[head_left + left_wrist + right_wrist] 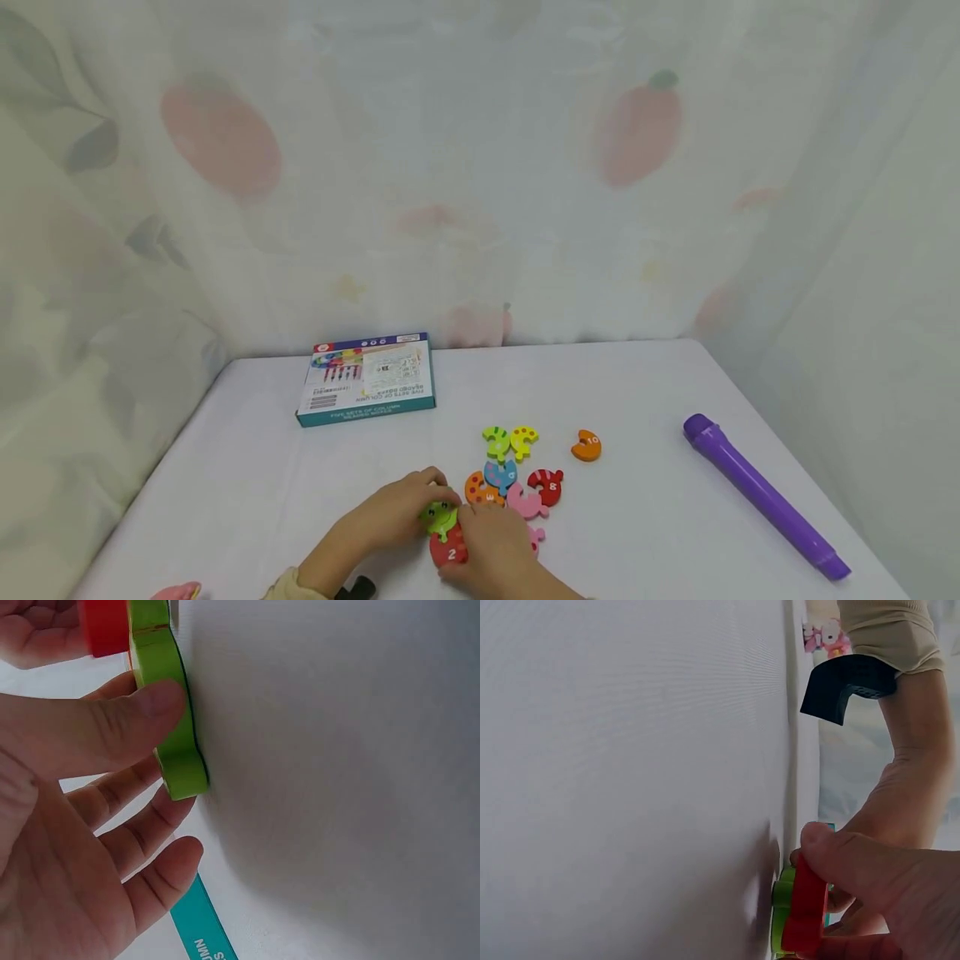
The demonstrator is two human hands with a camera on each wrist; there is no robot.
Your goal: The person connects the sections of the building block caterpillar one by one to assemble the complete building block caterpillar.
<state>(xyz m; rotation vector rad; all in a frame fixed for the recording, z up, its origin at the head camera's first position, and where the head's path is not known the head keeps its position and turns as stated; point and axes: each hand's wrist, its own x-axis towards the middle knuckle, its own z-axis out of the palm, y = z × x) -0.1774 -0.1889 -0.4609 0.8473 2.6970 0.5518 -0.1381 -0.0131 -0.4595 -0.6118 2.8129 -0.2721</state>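
In the head view my left hand pinches a green puzzle piece with a smiling frog-like face. My right hand holds a red puzzle piece numbered 2, right against the lower end of the green one. The left wrist view has the thumb on the edge of the green piece, fingers on its far side. Seen from the right wrist, thumb and fingers grip the red piece, which overlaps the green piece. A pink piece lies partly hidden behind the right hand.
Beyond the hands lie several numbered pieces, including an orange 3, a blue one and a red 8. An orange 10 lies apart. A flat box is at the back left, a purple stick at right.
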